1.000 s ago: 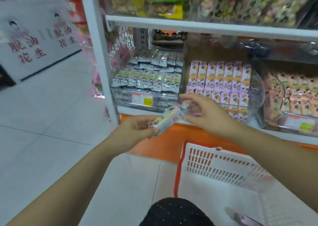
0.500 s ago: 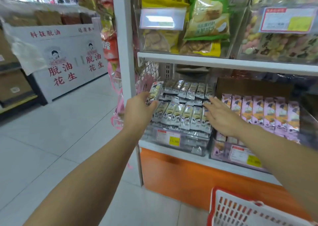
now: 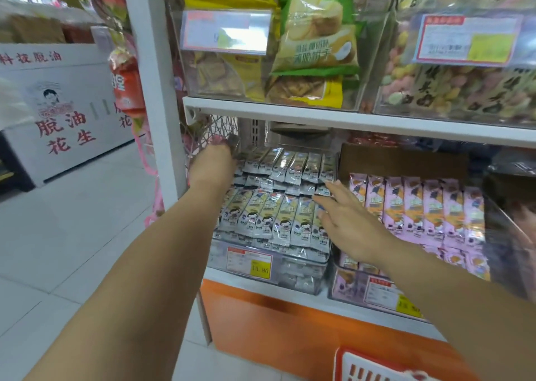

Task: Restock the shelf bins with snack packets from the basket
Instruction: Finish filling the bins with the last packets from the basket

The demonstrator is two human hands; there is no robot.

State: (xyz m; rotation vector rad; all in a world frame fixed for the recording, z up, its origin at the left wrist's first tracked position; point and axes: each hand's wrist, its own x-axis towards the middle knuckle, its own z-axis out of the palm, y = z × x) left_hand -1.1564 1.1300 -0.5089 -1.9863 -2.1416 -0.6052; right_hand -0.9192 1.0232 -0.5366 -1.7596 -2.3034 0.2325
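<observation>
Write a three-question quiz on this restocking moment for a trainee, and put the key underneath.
1. Fill in: in the picture, the pink packets stand to the ___ of the silver packets.
2. Multiple choice: the right hand, fingers straight, lays its fingertips on: A) silver packets B) pink packets C) nothing.
3. True or false: the left hand reaches toward the back left of the silver packets.

Key: 1 right; 2 A; 3 true.
</observation>
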